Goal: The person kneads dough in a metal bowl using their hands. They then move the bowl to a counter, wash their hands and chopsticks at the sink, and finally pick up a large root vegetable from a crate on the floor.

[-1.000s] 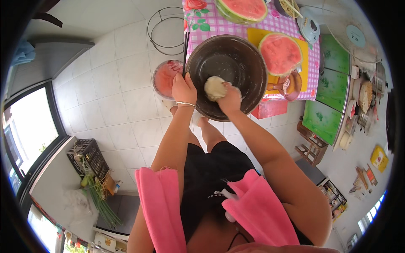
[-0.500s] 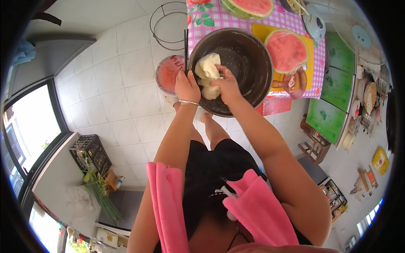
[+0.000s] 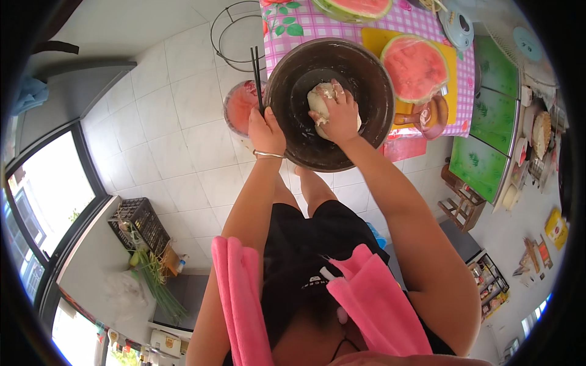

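A pale lump of dough lies in the middle of a large dark metal basin. My right hand presses down on the dough from above, its fingers bent over it with bits of dough stuck to them. At the basin's left rim my left hand grips a pair of dark chopsticks, which point away from me, and steadies the rim. The underside of the dough is hidden.
The basin stands at the near left corner of a table with a checked cloth. Right of it are a cut watermelon half on a yellow board and a brown handled vessel. A pink-red tub and a wire stand are at the left.
The dough has moved from the basin's left side to its middle and is now one rounder lump. My right hand went from grasping it sideways to pressing on top. The chopsticks tilt more leftward.
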`<state>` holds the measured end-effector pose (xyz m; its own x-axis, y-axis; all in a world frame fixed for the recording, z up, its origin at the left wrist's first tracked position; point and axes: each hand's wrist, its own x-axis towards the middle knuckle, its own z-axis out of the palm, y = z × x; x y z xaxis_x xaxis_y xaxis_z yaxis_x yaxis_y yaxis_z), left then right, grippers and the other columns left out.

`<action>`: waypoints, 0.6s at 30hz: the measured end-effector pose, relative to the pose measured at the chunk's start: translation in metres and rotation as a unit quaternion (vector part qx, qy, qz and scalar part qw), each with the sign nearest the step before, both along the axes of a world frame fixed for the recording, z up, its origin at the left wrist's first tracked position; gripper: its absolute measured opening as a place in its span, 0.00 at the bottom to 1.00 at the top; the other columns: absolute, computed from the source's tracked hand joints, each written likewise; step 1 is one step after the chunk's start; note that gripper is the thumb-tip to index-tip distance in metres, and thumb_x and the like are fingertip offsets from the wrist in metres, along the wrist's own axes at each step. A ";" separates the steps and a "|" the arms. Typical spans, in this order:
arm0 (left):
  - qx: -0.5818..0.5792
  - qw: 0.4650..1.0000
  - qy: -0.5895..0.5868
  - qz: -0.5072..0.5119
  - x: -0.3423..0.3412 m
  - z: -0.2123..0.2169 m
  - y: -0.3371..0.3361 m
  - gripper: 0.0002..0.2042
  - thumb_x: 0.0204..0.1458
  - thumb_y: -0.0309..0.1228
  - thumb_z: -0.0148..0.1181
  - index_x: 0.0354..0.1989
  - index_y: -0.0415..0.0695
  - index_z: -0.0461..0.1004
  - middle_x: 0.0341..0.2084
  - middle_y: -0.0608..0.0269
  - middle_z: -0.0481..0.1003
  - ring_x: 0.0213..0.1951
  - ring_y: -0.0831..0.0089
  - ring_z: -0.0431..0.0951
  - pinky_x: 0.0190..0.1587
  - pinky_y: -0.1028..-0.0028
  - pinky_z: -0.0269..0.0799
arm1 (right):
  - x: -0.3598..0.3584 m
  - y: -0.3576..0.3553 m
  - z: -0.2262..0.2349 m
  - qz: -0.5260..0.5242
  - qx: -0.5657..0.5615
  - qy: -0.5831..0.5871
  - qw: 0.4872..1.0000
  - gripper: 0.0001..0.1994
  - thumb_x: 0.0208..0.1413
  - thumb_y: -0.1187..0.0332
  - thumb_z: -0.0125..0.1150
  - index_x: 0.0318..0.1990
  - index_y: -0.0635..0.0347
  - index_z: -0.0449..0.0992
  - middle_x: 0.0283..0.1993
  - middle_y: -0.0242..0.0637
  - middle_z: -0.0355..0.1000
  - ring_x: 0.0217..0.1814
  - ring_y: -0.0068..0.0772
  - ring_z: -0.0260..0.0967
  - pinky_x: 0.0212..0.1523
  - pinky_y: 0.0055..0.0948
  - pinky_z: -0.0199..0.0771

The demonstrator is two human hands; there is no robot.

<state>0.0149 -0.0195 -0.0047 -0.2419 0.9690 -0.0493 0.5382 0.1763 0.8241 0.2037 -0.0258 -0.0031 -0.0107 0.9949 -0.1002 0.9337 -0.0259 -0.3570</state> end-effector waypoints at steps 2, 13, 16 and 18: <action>0.010 1.000 0.013 0.009 0.002 -0.007 -0.001 0.13 0.61 0.33 0.47 0.40 0.32 0.67 0.31 0.41 0.72 0.34 0.42 0.71 0.37 0.56 0.66 | -0.018 0.003 -0.015 -0.042 0.051 -0.091 0.994 0.22 0.51 0.46 0.59 0.51 0.44 0.74 0.58 0.47 0.62 0.53 0.50 0.61 0.52 0.46 0.59; 0.008 1.000 -0.007 0.016 0.004 0.001 0.004 0.13 0.61 0.34 0.47 0.37 0.32 0.67 0.30 0.39 0.72 0.34 0.41 0.70 0.37 0.56 0.65 | -0.022 0.079 -0.041 -0.279 -0.041 0.012 0.959 0.20 0.52 0.46 0.58 0.46 0.45 0.76 0.47 0.43 0.70 0.51 0.47 0.67 0.49 0.45 0.66; -0.008 1.000 -0.018 0.017 0.005 -0.006 0.000 0.14 0.61 0.35 0.47 0.36 0.33 0.67 0.30 0.40 0.71 0.34 0.41 0.70 0.36 0.56 0.66 | 0.004 0.063 -0.030 -0.228 -0.099 0.118 0.961 0.22 0.49 0.45 0.61 0.48 0.43 0.75 0.51 0.44 0.69 0.56 0.49 0.65 0.54 0.46 0.65; -0.004 1.000 -0.021 0.017 0.000 -0.004 -0.001 0.14 0.61 0.35 0.47 0.35 0.33 0.67 0.29 0.40 0.71 0.33 0.41 0.70 0.36 0.56 0.66 | 0.038 0.050 -0.021 -0.083 -0.141 0.151 0.975 0.25 0.46 0.45 0.63 0.51 0.41 0.74 0.54 0.43 0.68 0.61 0.49 0.62 0.58 0.47 0.63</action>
<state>0.0152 -0.0202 -0.0082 -0.2729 0.9597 -0.0678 0.4970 0.2010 0.8441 0.2418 0.0246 -0.0241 0.0772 0.9189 -0.3868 0.7621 -0.3046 -0.5713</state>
